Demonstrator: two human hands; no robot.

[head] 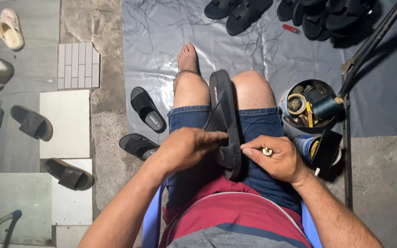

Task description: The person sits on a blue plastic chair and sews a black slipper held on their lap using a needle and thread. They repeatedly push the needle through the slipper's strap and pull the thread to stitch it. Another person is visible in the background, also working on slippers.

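Observation:
A black slide sandal (224,108) stands on its edge between my knees, its sole facing right. My left hand (187,148) grips its strap side near the heel end. Against the sole edge my right hand (274,158) pinches a small tool with a round pale handle end (267,151). I sit on a blue plastic chair (151,220) in denim shorts and a red striped shirt.
Two black slides (148,109) (137,145) lie on the grey sheet at my left knee. More dark slides (244,11) pile at the top. A tin of tape and thread (306,103) and a second tin (315,147) stand at my right. Loose sandals (69,173) lie on tiles at left.

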